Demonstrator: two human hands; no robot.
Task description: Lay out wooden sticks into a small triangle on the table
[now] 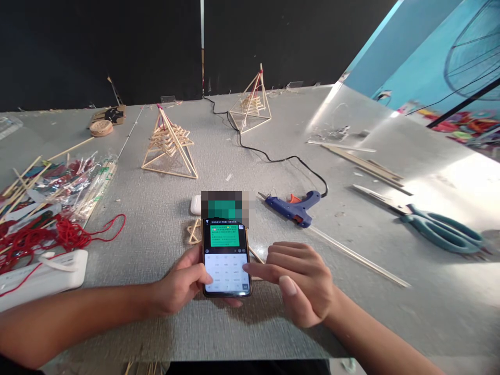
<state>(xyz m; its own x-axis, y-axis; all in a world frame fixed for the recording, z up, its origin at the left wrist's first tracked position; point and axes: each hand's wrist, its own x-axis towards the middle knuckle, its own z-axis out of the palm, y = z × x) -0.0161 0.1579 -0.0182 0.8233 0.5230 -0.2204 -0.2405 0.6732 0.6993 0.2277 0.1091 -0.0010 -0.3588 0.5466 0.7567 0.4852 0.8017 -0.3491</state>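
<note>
My left hand (180, 284) is closed round a smartphone (226, 271), its thumb over the lower left of the screen and fingertips showing beneath. The lit screen has a chat with a green message above a white keypad; its top is blurred out. My right hand (300, 281) holds nothing; its index finger is stretched to the right edge of the keypad and the other fingers are curled. Beside the phone lie a small white case (196, 205) and a little frame of wooden sticks (194, 232), both partly hidden by it.
Two stick pyramids (170, 143) (252, 104) stand farther back. A blue glue gun (292, 208) with a glue stick (359, 255) and black cord lies right, near scissors (441, 226) and wooden strips (363, 164). Red cord (66, 234), packets (58, 187) and a white power strip (58, 273) are left.
</note>
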